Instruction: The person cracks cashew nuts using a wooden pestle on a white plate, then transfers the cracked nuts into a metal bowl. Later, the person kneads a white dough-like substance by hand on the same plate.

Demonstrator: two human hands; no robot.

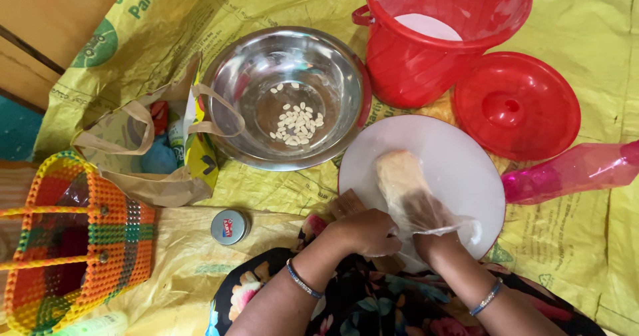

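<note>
My right hand (pixel 418 206) is inside a thin clear plastic glove and lies flat on a pale lump of dough (pixel 397 168) that rests on a round white board (pixel 459 159). My left hand (pixel 363 233) is curled at the near edge of the board, its fingers closed at the cuff of the glove by my right wrist. A steel bowl (pixel 293 96) with a small heap of pale seeds in it (pixel 297 124) stands to the left of the board. Both wrists wear bangles.
A red bucket (pixel 432 29) stands beyond the board, its red lid (pixel 516 104) beside it. A pink plastic bottle (pixel 572 169) lies at right. A paper bag (pixel 156 146), a woven orange basket (pixel 73 236) and a small round tin (pixel 229 226) sit at left on the yellow sheet (pixel 586 243).
</note>
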